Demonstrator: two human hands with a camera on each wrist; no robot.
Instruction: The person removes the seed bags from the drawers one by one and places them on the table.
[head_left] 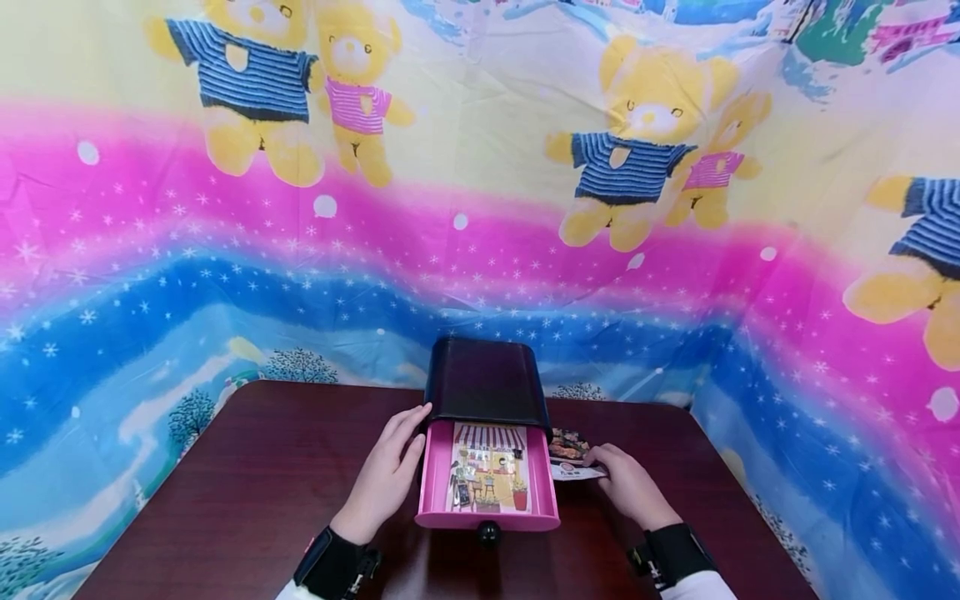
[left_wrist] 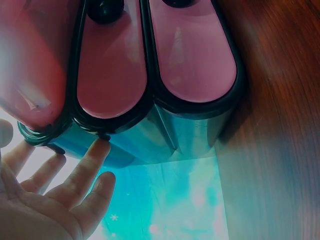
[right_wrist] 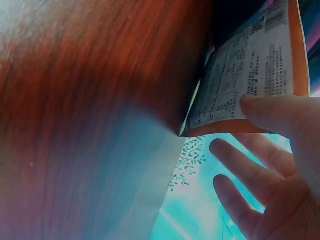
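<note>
A black drawer cabinet [head_left: 487,379] stands on the table, its pink top drawer [head_left: 429,487] pulled out. Inside the drawer lies a flat pouch or card [head_left: 491,475] printed with a striped awning and potted plants. My left hand [head_left: 386,479] touches the cabinet's left side with spread, fairly straight fingers [left_wrist: 82,170]. At the drawer's right, my right hand [head_left: 630,483] pinches the edge of a flat food packet [head_left: 570,450] between thumb and fingers. The packet's printed back label [right_wrist: 255,70] faces the right wrist camera. Part of the packet is hidden behind the drawer.
Two lower pink drawers [left_wrist: 112,70] are closed, each with a round black knob [left_wrist: 106,9]. The dark red wooden table [head_left: 285,467] extends to both sides. A cloth backdrop [head_left: 480,275] with bears and snowflakes hangs behind and beside it.
</note>
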